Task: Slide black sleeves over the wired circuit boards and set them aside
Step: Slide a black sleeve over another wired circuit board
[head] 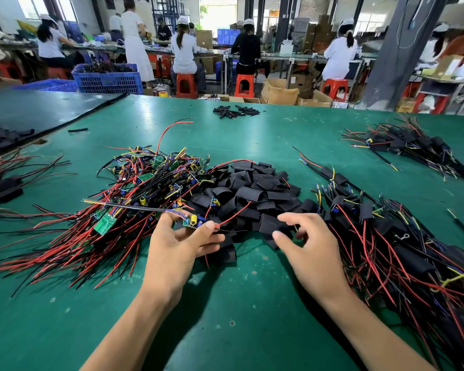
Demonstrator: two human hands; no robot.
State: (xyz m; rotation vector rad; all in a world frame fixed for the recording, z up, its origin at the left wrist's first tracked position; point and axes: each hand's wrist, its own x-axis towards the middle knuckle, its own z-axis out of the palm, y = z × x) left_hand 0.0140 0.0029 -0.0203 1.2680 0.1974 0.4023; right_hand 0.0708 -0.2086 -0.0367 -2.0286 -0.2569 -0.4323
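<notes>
Left hand (177, 245) pinches board (193, 221), bare end facing 3 o'clock to meet a sleeve | right hand (306, 245) at board's 3 o'clock, fingers curved at sleeve (268, 224), grip unconfirmed | hands apart | sleeved boards (386, 250) heaped at worktop (225, 303) 4 o'clock, likely finished output.

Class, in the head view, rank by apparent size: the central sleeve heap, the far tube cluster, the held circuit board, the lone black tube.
1. central sleeve heap
2. far tube cluster
3. Unranked: held circuit board and lone black tube look alike, and the board is nearer the camera.
</notes>
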